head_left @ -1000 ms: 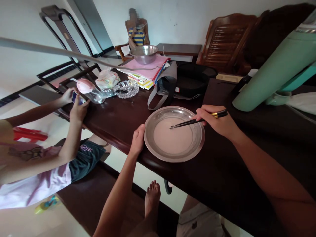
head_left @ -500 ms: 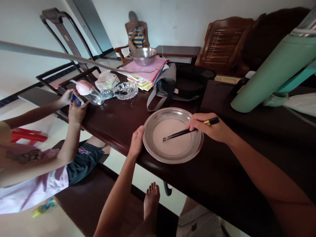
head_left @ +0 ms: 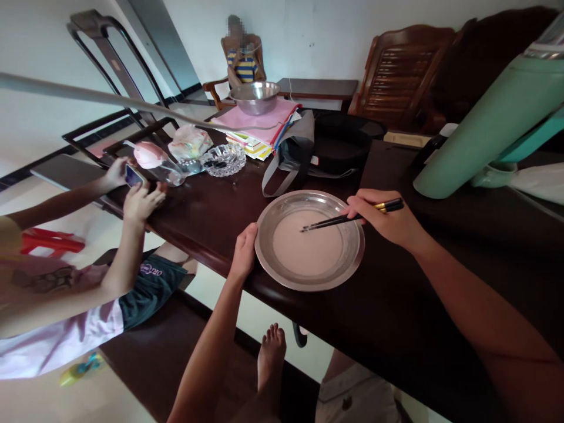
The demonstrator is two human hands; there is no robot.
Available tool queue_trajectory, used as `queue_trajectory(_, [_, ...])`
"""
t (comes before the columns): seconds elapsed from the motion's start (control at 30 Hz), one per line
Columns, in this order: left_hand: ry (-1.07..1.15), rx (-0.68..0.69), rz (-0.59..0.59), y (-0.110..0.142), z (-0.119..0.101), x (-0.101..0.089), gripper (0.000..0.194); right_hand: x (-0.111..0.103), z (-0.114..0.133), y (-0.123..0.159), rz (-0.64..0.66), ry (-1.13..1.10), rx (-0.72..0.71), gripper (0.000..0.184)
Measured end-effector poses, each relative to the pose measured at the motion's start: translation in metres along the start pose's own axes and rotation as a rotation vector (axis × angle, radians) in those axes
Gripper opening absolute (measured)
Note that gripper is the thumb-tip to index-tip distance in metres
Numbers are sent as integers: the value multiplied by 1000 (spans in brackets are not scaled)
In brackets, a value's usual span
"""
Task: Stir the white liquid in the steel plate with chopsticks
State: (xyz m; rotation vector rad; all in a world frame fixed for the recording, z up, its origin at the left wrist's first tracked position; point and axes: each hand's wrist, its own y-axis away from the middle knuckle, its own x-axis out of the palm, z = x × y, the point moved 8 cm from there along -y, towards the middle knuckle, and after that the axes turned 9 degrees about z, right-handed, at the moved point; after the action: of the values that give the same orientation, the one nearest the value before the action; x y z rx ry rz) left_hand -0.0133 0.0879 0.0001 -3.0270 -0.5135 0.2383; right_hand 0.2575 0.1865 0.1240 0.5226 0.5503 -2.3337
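- You are apparently working at a stirring step: your chopsticks (head_left: 326, 222) are slanting down into the bowl (head_left: 304, 284), their tips lying at the surface of the pale liquid (head_left: 308, 249); how deep they are dipping is not showing clearly.
- The bowl is sitting on the counter (head_left: 207, 214), just inside the near edge, and the liquid is leaving a band of bare wall below the rim.
- Your left hand (head_left: 245, 249) is clamping the bowl's left rim from the near edge, thumb side up; the fingers underneath are hiding from view.
- Your right hand (head_left: 383, 217) is closing its grip around the chopsticks above the bowl's right rim, and their thick ends are sticking out behind your fingers.
- The next move, as a judgement, is calling for a slow, even sweep, the tips staying inside the wall and your left grip staying firm, since a hard push could be shifting the bowl or slopping liquid toward the near edge.
- Farther from that edge, a bag (head_left: 337, 144) is lying behind the bowl, and a flask (head_left: 484, 126) is standing to the right, well apart from the bowl.
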Motion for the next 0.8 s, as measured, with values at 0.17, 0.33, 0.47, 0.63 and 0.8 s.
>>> queue_trajectory(0.17, [15,1,-1,0,0,1,52,12,2,-1,136,-34,-33,30])
queue_trajectory(0.33, [7,10,4,0,-1,1,51,-1,-5,0,-16,-12,18,35])
queue_trajectory(0.47, [13,-1,-1,-1,1,0,50,10,1,-1,121,-9,-40,31])
queue_trajectory(0.63, [-5,9,-15,0,-1,-1,50,-3,1,0,-34,42,-42,34])
queue_trajectory(0.8, [-2,5,-9,0,0,-1,50,9,6,0,98,24,-67,31])
